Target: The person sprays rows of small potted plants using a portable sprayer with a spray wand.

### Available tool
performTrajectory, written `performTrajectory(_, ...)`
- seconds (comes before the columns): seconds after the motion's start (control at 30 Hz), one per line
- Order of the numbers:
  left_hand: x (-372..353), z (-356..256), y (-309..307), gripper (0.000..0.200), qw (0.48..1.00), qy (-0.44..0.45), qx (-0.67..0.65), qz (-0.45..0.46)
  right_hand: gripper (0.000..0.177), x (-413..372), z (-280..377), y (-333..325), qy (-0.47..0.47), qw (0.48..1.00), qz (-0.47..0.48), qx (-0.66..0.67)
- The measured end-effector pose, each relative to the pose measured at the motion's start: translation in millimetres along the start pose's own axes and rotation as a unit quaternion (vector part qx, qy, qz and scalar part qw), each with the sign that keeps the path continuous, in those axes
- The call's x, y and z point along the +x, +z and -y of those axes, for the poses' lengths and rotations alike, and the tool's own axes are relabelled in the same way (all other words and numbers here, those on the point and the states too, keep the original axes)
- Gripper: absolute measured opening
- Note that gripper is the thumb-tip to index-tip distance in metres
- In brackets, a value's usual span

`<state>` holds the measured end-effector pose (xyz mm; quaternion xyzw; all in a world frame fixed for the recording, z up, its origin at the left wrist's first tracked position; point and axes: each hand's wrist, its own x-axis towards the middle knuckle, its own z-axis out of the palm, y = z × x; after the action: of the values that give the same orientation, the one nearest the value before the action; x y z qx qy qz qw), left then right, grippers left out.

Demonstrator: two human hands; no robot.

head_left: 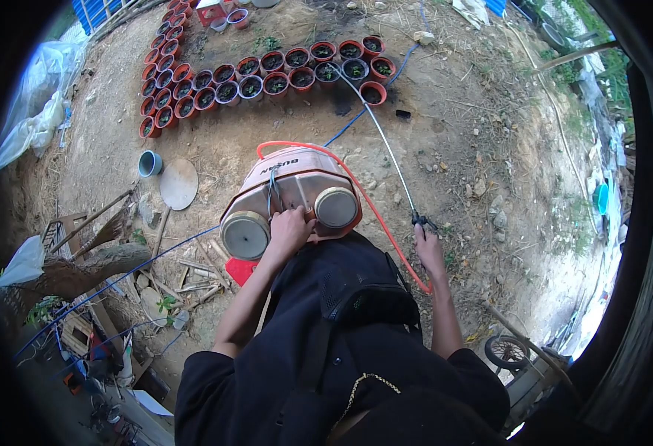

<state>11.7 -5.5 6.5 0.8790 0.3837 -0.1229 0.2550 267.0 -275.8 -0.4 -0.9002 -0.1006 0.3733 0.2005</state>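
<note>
A pinkish sprayer tank (285,173) with dark lettering and two round pale caps is in front of my body. My left hand (289,232) is closed around the handle on its top, between the caps. My right hand (428,247), off to the right, is wrapped round the black trigger grip of a spray wand (390,149). The wand's thin metal tube points forward, its tip over the row of potted plants (328,72). An orange hose (375,207) loops from the tank down toward my right forearm.
Several reddish pots with seedlings (164,117) form an L-shaped block ahead. A blue hose (192,239) crosses the dirt. To the left lie a blue pot (149,163), a round flat disc (179,184) and a tree trunk (81,271). At the lower right is a wheel (506,351).
</note>
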Motion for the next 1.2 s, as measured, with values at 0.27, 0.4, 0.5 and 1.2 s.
performTrajectory(0.27, -2, 0, 0, 0.036, 1.000, -0.008, -0.011, -0.004, 0.065, 0, 0, 5, -0.012, 1.000, -0.009, 0.000)
performTrajectory(0.4, -2, 3, 0, 0.036, 1.000, -0.009, -0.007, -0.006, 0.064, 3, 4, 5, -0.009, 1.000, -0.010, 0.001)
performTrajectory(0.5, -2, 3, -2, 0.036, 1.000, -0.013, -0.006, -0.006, 0.064, -4, 8, -1, -0.023, 1.000, -0.003, 0.020)
performTrajectory(1.2, 0, 8, -2, 0.040, 1.000, -0.004, -0.007, -0.001, 0.063, -26, -3, 4, -0.062, 0.994, -0.064, -0.070)
